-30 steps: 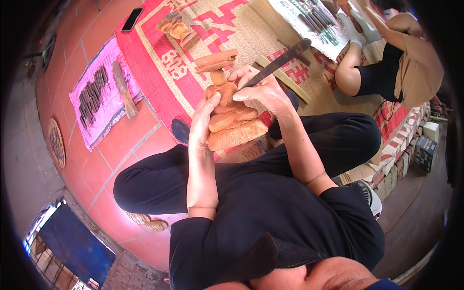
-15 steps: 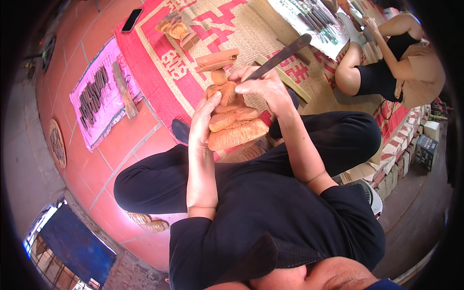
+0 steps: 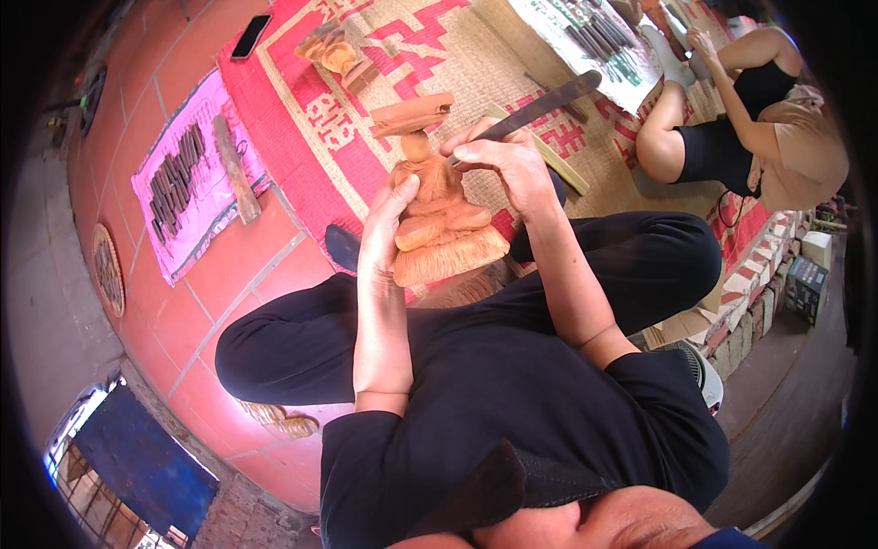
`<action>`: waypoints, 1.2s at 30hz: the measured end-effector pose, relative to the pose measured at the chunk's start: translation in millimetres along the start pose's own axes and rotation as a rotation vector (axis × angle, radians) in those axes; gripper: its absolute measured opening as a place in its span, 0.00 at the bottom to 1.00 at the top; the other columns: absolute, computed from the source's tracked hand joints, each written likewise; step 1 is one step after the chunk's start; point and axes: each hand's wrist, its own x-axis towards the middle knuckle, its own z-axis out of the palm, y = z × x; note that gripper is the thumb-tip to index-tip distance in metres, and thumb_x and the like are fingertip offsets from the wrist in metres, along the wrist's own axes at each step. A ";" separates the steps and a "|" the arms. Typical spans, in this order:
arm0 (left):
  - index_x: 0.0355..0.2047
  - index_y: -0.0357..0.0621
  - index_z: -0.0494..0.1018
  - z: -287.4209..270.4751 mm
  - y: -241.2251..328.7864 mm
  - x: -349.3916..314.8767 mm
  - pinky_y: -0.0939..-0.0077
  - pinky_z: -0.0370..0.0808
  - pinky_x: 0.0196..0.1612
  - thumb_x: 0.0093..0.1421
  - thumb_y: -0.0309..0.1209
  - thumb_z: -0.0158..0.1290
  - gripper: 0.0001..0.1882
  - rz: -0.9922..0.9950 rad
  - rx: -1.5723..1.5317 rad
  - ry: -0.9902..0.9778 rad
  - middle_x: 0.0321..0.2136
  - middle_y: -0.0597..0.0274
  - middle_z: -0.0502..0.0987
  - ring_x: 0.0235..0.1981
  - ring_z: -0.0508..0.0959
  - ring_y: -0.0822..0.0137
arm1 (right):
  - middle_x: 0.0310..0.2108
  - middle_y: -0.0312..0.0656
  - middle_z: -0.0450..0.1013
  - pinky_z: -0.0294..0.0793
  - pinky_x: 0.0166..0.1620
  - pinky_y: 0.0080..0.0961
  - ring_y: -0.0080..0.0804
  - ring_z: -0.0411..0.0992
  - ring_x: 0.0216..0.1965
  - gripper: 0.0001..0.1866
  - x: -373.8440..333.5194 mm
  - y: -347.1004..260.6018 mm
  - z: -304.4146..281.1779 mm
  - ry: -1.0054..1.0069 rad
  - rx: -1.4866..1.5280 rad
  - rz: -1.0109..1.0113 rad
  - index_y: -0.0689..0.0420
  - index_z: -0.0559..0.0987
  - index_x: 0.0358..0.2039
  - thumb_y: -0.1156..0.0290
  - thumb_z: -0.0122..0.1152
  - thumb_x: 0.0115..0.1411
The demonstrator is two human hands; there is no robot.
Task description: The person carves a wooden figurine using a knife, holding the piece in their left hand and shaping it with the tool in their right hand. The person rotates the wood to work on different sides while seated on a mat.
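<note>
A carved wooden figure (image 3: pixel 437 203), seated on a square base with a flat block above its round head, stands over my crossed legs. My left hand (image 3: pixel 388 212) is closed on its left side, thumb lying across the front. In my right hand (image 3: pixel 512 172) is a carving knife (image 3: pixel 551 101), its long dark handle slanting up and to the right out of the grip. The short tip points at the figure's right shoulder and chest; whether it touches the wood I cannot tell.
A second wooden carving (image 3: pixel 338 57) stands on the red-and-straw mat (image 3: pixel 283 110). Left of it, a pink cloth (image 3: pixel 206 215) bears several carving tools and a wooden stick (image 3: pixel 238 174). A phone (image 3: pixel 250 38) lies beyond. At right sits another person (image 3: pixel 732 137) near more tools.
My right hand has drawn slightly right, away from the figure, and the knife's handle end has shifted right. More of the figure's chest shows. My left hand and the figure hold nearly still.
</note>
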 end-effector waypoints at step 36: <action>0.59 0.37 0.59 -3.2 -4.4 5.8 0.66 0.72 0.53 0.64 0.46 0.47 0.31 0.018 -0.004 0.123 0.52 0.50 0.69 0.51 0.72 0.60 | 0.40 0.44 0.76 0.68 0.46 0.22 0.27 0.72 0.42 0.02 -3.2 19.3 9.2 -0.110 -0.181 -0.200 0.60 0.81 0.24 0.78 0.65 0.47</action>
